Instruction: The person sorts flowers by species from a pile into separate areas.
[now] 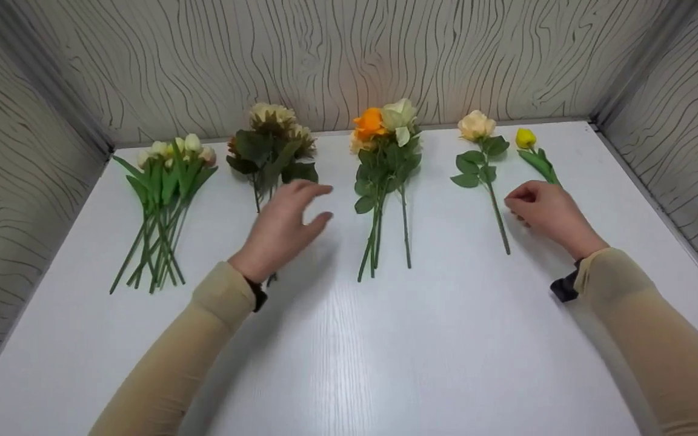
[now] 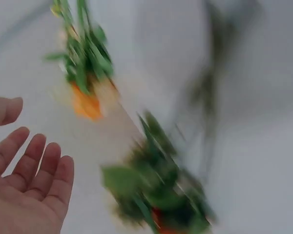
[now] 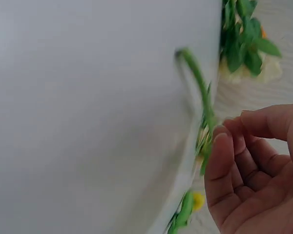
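My left hand (image 1: 279, 227) hovers over the stems of a bunch of pale flowers (image 1: 273, 115) with dark green leaves, thumb and fingers spread apart with nothing between them. Most of that bunch's stems are hidden under the hand. My right hand (image 1: 552, 215) has loosely curled fingers, its fingertips just right of the stem of a peach rose (image 1: 477, 126). In the right wrist view a green stem (image 3: 198, 75) passes right at those fingertips. A yellow tulip (image 1: 526, 138) lies beyond this hand, which covers its lower stem.
On the white table (image 1: 337, 363), a bunch of roses with an orange rose (image 1: 369, 124) and a white rose (image 1: 398, 114) lies between the hands. White and pink tulips (image 1: 170, 175) lie at the far left. Wood-patterned walls (image 1: 349, 54) enclose the back and sides.
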{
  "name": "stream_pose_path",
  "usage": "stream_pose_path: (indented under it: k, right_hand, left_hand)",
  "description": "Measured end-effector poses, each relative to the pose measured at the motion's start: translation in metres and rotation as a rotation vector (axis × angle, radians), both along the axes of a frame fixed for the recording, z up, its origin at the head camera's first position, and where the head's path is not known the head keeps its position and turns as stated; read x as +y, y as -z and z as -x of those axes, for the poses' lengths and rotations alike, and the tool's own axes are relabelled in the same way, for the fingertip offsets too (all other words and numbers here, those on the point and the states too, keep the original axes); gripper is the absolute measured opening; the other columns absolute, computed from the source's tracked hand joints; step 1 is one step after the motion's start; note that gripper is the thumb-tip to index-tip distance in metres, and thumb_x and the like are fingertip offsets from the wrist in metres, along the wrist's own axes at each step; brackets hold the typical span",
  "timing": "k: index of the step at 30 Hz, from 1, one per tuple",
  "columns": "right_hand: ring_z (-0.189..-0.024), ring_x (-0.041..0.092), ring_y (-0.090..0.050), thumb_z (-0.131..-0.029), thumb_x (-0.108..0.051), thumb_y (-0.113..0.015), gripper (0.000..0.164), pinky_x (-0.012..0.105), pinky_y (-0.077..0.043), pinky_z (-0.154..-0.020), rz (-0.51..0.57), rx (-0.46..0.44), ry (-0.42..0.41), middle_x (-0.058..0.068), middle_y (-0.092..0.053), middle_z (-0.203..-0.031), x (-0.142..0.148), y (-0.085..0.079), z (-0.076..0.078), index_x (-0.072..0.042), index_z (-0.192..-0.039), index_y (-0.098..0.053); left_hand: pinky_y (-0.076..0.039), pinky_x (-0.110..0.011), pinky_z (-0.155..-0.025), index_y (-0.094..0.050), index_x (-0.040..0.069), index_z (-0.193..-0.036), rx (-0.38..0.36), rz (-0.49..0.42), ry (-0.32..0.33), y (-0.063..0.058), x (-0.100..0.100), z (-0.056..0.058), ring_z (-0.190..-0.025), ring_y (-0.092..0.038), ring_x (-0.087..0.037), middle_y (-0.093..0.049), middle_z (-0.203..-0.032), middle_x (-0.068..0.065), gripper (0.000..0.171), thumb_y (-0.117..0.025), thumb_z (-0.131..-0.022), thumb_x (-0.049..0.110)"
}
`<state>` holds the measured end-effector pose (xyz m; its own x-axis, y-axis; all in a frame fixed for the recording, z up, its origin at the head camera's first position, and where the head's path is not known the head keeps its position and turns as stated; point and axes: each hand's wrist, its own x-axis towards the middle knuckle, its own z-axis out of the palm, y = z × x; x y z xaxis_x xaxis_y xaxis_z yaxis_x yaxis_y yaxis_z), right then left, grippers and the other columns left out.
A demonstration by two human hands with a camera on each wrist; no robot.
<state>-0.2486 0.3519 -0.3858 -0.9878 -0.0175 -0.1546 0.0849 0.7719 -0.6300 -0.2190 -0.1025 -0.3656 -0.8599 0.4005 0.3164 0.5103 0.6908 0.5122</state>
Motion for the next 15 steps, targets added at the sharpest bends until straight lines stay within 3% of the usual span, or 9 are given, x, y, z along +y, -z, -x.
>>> stream_pose_path:
  k: [6, 10, 15]
  right_hand:
    - [-0.094, 0.036, -0.054, -0.105, -0.03, -0.053, 0.041, 0.047, -0.045, -0.076, -0.181, 0.036, 0.088, 0.026, -0.061, -0.114, 0.066, -0.002, 0.005, 0.006, -0.121, -0.062]
    - [-0.094, 0.037, -0.057, -0.103, -0.032, -0.054, 0.045, 0.047, -0.048, -0.073, -0.216, -0.037, 0.092, 0.026, -0.062, -0.112, 0.092, -0.007, 0.004, 0.008, -0.121, -0.061]
    - [-0.083, 0.03, -0.06, -0.098, -0.029, -0.059, 0.049, 0.038, -0.05, -0.066, -0.23, -0.145, 0.034, 0.02, -0.065, -0.098, 0.102, -0.011, 0.008, 0.015, -0.12, -0.058]
  left_hand:
    - [-0.045, -0.03, -0.104, -0.06, 0.011, -0.142, 0.097, 0.081, 0.288, 0.002, 0.078, -0.023, -0.122, -0.057, -0.018, -0.062, -0.133, -0.004, 0.045, -0.069, -0.1, 0.025]
    - [-0.042, -0.028, -0.108, -0.059, 0.014, -0.144, 0.149, 0.157, 0.415, -0.004, 0.125, -0.04, -0.125, -0.056, -0.015, -0.063, -0.134, -0.001, 0.045, -0.066, -0.102, 0.03]
    - [-0.039, -0.025, -0.109, -0.059, 0.017, -0.144, 0.225, 0.247, 0.53, -0.009, 0.167, -0.056, -0.126, -0.056, -0.013, -0.062, -0.136, 0.002, 0.044, -0.061, -0.103, 0.034]
